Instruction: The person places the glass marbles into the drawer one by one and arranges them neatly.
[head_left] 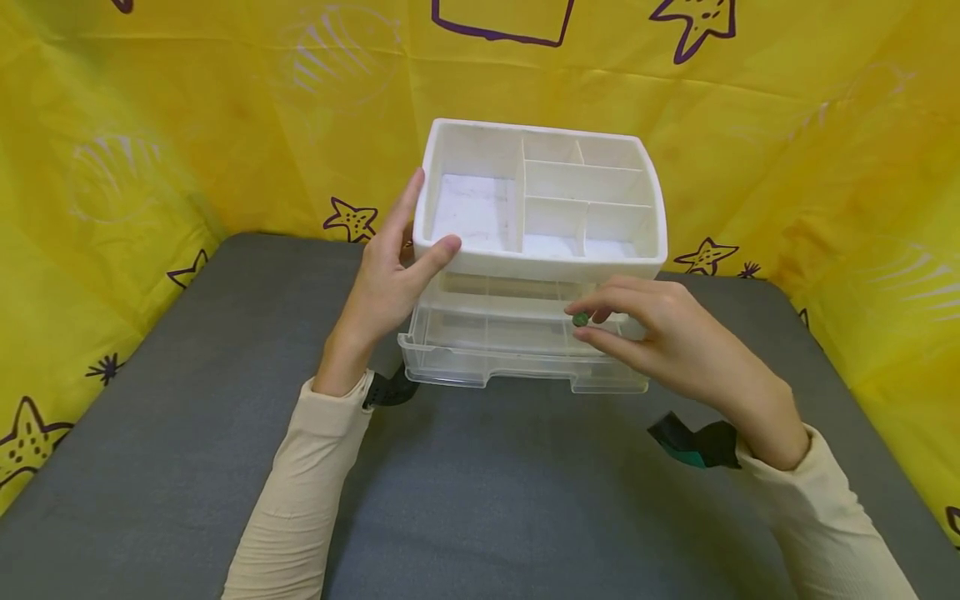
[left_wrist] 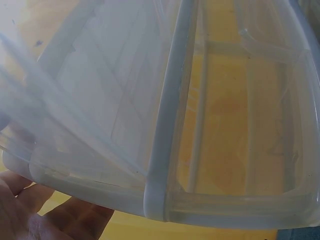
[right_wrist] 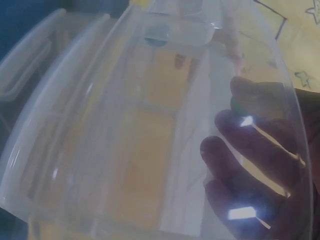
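My left hand [head_left: 386, 279] grips the left side of a white drawer organizer [head_left: 540, 265], its thumb over the front rim and fingers along the side. In the left wrist view, fingers [left_wrist: 70, 215] lie against the frame's edge. My right hand [head_left: 663, 333] pinches a small round green piece [head_left: 581, 319] between thumb and fingertips, in front of the organizer. Beneath that hand a clear drawer [head_left: 517, 362] juts out from the organizer's front. Through clear plastic, the right wrist view shows the right hand's fingers [right_wrist: 225, 155] and the green piece [right_wrist: 239, 106].
The organizer's top has several open compartments [head_left: 476, 208] split by thin white dividers. It stands near the back of a grey tabletop [head_left: 480, 500]. Yellow cloth [head_left: 262, 108] with sea-creature drawings hangs behind and at both sides. Dark straps [head_left: 390, 390] sit at the wrists.
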